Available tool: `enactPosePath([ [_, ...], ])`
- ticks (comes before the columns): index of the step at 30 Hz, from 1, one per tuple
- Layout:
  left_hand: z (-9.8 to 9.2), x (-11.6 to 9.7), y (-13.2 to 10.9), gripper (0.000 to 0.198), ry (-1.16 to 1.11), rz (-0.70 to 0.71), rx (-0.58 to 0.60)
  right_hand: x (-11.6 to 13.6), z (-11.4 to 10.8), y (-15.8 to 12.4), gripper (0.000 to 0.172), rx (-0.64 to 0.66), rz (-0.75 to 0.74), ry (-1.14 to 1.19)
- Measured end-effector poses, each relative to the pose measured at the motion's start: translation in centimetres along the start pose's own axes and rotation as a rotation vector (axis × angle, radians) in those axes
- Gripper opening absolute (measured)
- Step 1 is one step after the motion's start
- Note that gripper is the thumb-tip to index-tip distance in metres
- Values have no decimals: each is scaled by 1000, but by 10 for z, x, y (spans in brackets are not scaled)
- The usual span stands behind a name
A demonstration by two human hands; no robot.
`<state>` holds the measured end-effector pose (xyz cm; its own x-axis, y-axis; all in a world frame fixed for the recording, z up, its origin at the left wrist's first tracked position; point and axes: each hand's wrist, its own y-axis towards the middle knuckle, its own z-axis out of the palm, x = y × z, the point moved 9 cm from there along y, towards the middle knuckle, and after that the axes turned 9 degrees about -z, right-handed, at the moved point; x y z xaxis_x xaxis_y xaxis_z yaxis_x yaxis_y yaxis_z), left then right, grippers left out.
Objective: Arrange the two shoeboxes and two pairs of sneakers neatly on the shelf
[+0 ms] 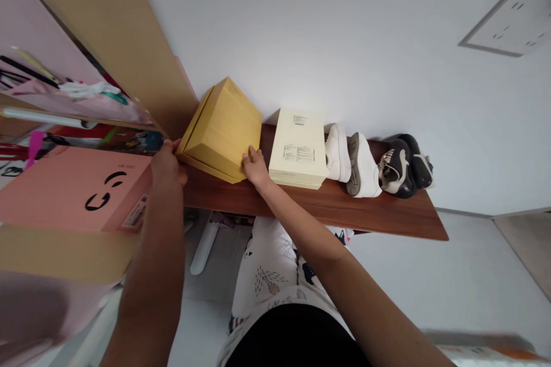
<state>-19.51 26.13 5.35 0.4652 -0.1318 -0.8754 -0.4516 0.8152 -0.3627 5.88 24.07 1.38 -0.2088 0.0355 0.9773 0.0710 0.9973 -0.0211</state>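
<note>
A yellow shoebox (230, 129) stands tilted at the left end of the dark wooden shelf (297, 207). My left hand (167, 161) grips its left edge, with the fingers partly hidden behind my wrist and the box. On the front right side of the box, my right hand (255, 166) presses its curled fingers against the cardboard. Just right of that hand lies a cream shoebox (298, 146) with printed labels on its lid and side.
White sneakers (364, 166) and dark shoes (396, 166) line the shelf's right part. Left of the shelf, a pink box (73, 186) sits in a cabinet beside a tan panel (99, 17). A socket plate (510, 22) is on the white wall.
</note>
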Motion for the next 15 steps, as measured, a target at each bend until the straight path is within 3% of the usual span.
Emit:
enactPosePath([
  [7, 18, 16, -30, 48, -99, -108, 56, 54, 7, -4, 100, 122, -109, -5],
  [10, 21, 28, -37, 51, -100, -113, 111, 70, 10, -2, 101, 157, -167, -6],
  [15, 13, 66, -37, 41, 37, -194, 68, 76, 3, -5, 97, 132, -221, 11],
])
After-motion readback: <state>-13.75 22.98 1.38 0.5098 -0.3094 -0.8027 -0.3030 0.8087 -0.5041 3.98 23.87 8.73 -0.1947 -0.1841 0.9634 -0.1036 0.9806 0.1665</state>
